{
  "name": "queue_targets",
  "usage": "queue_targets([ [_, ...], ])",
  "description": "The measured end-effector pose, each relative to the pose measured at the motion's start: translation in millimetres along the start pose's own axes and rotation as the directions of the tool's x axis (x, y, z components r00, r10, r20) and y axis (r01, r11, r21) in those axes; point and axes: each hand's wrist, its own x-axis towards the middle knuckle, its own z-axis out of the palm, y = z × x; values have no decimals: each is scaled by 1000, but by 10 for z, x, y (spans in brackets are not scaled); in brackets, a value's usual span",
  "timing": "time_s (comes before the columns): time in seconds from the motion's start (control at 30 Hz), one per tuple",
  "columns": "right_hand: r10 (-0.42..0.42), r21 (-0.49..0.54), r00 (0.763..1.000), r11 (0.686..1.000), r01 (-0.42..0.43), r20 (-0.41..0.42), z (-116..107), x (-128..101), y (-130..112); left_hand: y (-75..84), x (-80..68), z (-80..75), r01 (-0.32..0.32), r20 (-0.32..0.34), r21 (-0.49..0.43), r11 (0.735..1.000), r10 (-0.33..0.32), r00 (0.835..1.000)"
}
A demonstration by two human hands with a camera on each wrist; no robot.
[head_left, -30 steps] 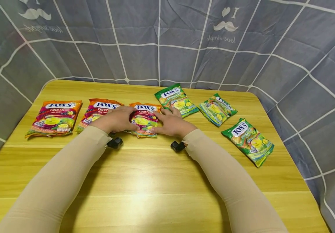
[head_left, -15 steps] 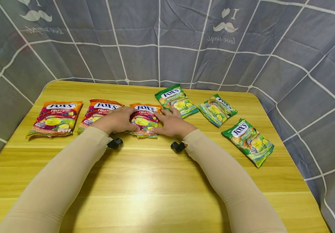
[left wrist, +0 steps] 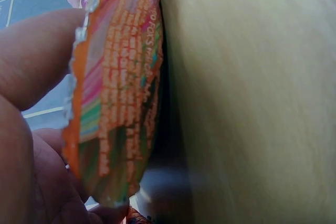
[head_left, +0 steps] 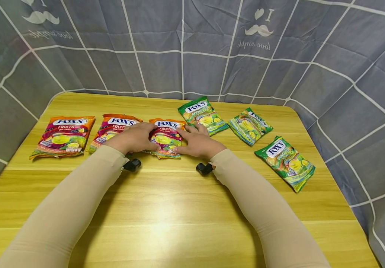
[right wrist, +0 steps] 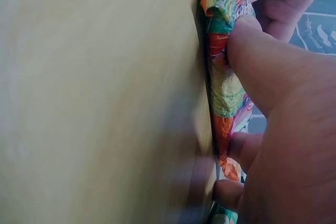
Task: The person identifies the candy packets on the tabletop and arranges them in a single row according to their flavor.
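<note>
An orange Fox's Fruits candy bag (head_left: 165,137) lies on the wooden table (head_left: 179,201), third in a row. My left hand (head_left: 133,138) holds its left edge. In the left wrist view my thumb (left wrist: 31,56) lies on the bag (left wrist: 121,103), whose printed back faces the table. My right hand (head_left: 197,142) holds the right edge. The right wrist view has that thumb (right wrist: 273,72) pressing the crumpled bag (right wrist: 223,82), with the fingers curled beside it. Both hands pinch the bag.
Two more orange bags (head_left: 63,136) (head_left: 113,128) lie to the left. Three green Fox's bags (head_left: 203,114) (head_left: 250,125) (head_left: 286,162) lie to the right. A grey checked cloth (head_left: 179,48) walls the table's back and sides. Bare wood stretches in front of my forearms.
</note>
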Motion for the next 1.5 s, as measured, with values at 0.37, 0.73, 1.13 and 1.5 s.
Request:
queue_targets([
  [0.37, -13, 63, 1000, 998, 15, -26, 51, -21, 33, -23, 4, 18, -6, -3, -6, 1000, 6, 1000],
  [0.73, -15, 44, 1000, 999, 15, -18, 34, -29, 24, -21, 2, 1, -13, -16, 3, 1000, 13, 1000],
  [1.13, -13, 40, 1000, 999, 13, -12, 27, -16, 20, -8, 0, 3, -5, -8, 3, 1000, 5, 1000],
  [1.5, -13, 39, 1000, 999, 13, -12, 14, -6, 17, -3, 2, -7, -22, -7, 15, 1000, 23, 1000],
])
